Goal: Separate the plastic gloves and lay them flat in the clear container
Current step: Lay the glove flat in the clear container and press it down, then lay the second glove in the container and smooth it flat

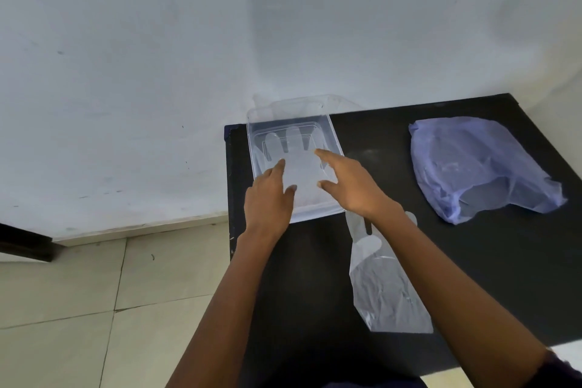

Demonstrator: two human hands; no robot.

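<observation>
The left hand (271, 195) lies palm down over the near-left part of the container (336, 138), fingers spread and gripping nothing; its tips seem to press on the glove (302, 167) laid inside. The right hand (349, 183) comes in from the right with thumb and forefinger apart, also holding nothing, poised over the same glove near the container's right wall. Whether its fingertips touch the film I cannot tell.

The container sits at the far left corner of the tabletop (315, 261), against the wall. The glove in it lies flat, fingers pointing to the far edge. A second glove (384, 293) lies on the tabletop near the front edge, just right of centre, its fingers partly under the right forearm. A crumpled blue bag (478, 167) rests toward the right edge, well apart from the container.

These gloves look like very thin film: almost weightless, limp, and likely to cling, crease or lift with any air movement. Smoothing should probably run with flat fingers from the cuff outward. The next glove is best taken at the cuff with a light pinch, both hands on its corners, since a single-point hold would likely let it fold on itself.
</observation>
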